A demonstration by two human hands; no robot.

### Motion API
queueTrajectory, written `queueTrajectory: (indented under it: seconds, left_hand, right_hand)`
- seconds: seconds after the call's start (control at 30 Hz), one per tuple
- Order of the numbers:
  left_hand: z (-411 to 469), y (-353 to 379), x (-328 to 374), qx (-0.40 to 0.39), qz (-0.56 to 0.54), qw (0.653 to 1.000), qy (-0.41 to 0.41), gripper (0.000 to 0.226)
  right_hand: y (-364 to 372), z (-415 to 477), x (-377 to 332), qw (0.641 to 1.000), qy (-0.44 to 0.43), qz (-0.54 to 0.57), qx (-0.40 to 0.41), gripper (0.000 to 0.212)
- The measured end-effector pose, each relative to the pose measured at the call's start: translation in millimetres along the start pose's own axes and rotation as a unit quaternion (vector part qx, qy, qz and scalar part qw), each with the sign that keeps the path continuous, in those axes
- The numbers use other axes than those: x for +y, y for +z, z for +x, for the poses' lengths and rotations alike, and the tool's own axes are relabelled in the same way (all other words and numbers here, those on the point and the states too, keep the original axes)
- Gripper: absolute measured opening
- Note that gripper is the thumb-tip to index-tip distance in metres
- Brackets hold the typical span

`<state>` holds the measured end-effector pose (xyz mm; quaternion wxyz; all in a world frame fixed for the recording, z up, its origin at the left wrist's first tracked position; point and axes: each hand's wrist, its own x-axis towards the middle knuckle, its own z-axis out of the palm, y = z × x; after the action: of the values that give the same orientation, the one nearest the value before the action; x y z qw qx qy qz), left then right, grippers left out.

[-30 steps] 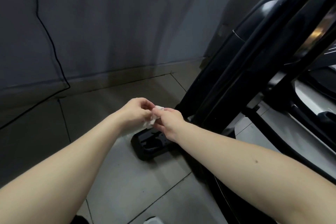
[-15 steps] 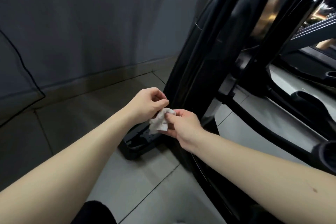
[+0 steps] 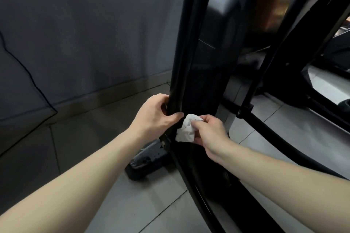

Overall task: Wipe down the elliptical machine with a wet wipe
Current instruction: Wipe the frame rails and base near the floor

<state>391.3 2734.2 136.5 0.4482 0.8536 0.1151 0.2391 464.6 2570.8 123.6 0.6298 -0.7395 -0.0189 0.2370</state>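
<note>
The black elliptical machine (image 3: 200,73) rises through the middle of the view, its tall front housing and a thin black edge bar running down to a foot on the floor. My left hand (image 3: 157,113) grips that edge bar, thumb on the near side and fingers curled behind it. Just to its right, my right hand (image 3: 210,130) pinches a crumpled white wet wipe (image 3: 186,128), which lies against the black housing beside the bar.
The machine's black base foot (image 3: 147,162) sticks out left over the grey tiled floor (image 3: 117,200). A dark wall (image 3: 85,34) with a loose black cable (image 3: 28,73) stands behind. More black frame bars (image 3: 284,43) and another machine fill the right side.
Both hands held the wipe together a second ago. My left hand has let go of it and taken hold of the edge bar, while my right hand keeps the wipe. The camera moved closer.
</note>
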Motion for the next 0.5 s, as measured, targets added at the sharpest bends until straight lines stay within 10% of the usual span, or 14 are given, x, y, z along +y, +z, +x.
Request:
queueTrajectory:
  seconds: [0.5]
  left_hand:
    - [-0.3, 7.3, -42.9, -0.007, 0.061, 0.997, 0.042, 0.035]
  right_hand:
    - [8.2, 3.1, 8.6, 0.998, -0.065, -0.009, 0.002, 0.012]
